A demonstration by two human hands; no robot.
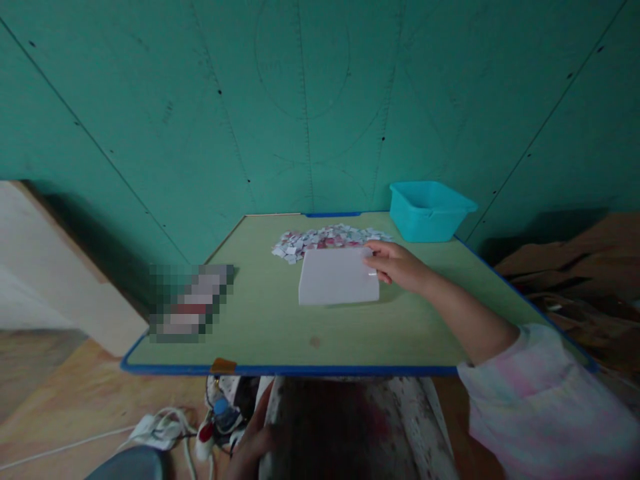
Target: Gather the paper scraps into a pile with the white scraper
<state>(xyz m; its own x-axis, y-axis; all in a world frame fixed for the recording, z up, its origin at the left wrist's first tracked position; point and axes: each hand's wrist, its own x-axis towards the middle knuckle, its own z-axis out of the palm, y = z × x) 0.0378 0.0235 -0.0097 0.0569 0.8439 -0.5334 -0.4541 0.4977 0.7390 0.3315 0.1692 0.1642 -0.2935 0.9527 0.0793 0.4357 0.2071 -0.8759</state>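
White box [338,279] pinched in right fingers [382,247] near paper scraps [327,235], can't tell on left fingers [257,441], probably mid-hold, go steady next.

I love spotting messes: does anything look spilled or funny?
The heap of small pieces behind the held white box might be spilled: it lies loose beside the turquoise tub. A brownish spot on the table looks like a stain.

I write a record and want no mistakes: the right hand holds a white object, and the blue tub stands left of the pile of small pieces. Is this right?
Not quite: the head view shows the blue tub standing right of the pile of small pieces, not left. The right hand does hold a white object.
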